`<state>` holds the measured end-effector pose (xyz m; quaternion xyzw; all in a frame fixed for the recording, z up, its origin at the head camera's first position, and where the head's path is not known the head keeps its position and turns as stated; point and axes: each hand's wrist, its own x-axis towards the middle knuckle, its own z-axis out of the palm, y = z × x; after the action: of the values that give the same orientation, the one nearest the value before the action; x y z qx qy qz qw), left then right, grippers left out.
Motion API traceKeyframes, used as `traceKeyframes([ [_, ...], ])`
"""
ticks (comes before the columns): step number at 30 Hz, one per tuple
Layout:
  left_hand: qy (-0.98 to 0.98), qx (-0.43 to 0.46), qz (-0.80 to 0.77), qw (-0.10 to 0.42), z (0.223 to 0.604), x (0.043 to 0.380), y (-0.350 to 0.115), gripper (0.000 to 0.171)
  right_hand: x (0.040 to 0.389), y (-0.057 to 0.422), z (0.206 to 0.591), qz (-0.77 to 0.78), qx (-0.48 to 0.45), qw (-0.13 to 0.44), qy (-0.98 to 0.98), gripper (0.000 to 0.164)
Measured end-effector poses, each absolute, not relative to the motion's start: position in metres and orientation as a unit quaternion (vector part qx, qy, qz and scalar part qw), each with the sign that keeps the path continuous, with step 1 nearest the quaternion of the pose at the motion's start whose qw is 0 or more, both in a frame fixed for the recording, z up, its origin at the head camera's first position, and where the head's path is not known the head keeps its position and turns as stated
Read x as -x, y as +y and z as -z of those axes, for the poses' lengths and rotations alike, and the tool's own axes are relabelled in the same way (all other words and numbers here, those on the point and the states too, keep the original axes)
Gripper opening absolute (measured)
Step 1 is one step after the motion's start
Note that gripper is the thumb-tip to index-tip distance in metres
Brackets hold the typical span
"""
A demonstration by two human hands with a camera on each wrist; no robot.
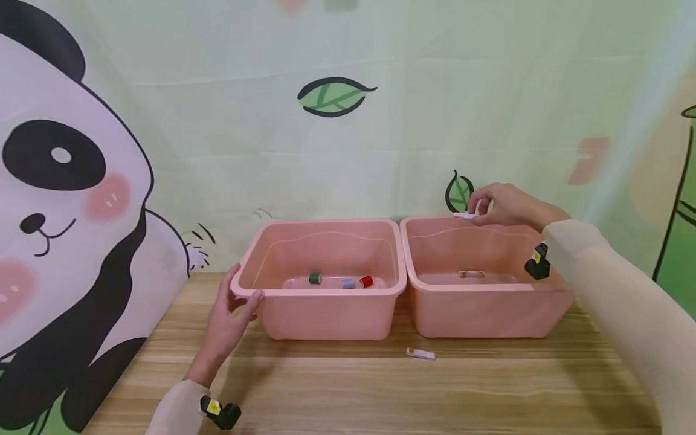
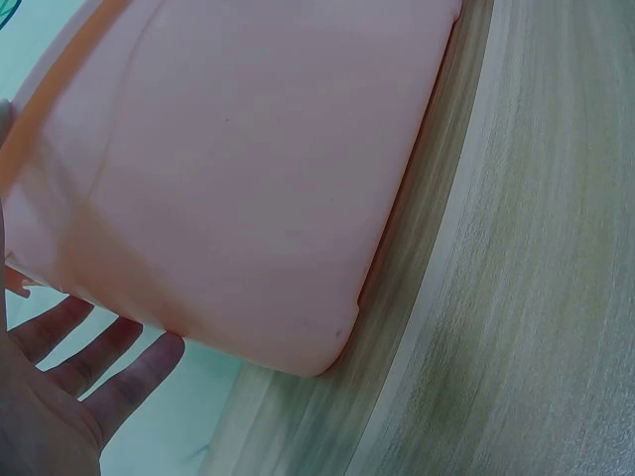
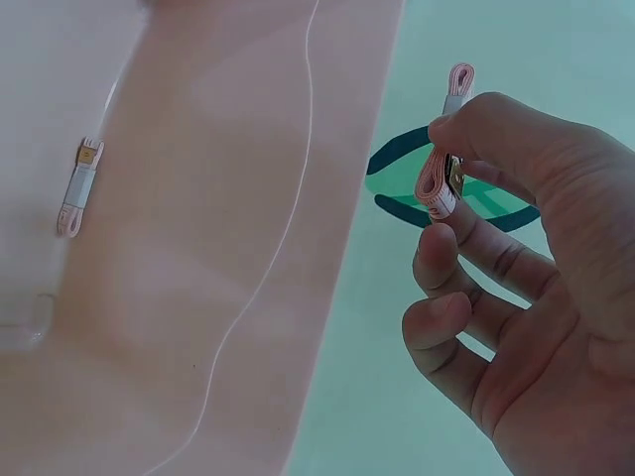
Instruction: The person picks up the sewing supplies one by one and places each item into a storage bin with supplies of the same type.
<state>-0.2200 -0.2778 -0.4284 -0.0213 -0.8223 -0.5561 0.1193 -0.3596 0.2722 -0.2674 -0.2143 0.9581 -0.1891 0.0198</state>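
Observation:
My right hand pinches a folded tape measure between thumb and fingers, above the back rim of the right pink bin. It is pink and white, with a pale band round it and a metal end. A similar folded tape measure lies on the floor of that bin. A third folded tape measure lies on the table in front of the bins. My left hand holds the front left corner of the left pink bin, thumb at the rim and fingers along the outer side.
Inside the left bin lie a green spool, a light blue spool and a red spool. Both bins stand side by side on a wood-grain table. Behind them hangs a cloth backdrop printed with a panda and leaves.

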Motion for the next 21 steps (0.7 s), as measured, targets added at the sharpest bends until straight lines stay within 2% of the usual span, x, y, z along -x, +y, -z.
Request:
traceKeyframes([
  [21,-0.821,0.021,0.558,0.119,0.4278,0.2208,-0.2787,0.082,0.3602,0.2727,0.2720,0.201,0.188,0.042,0.960,0.017],
])
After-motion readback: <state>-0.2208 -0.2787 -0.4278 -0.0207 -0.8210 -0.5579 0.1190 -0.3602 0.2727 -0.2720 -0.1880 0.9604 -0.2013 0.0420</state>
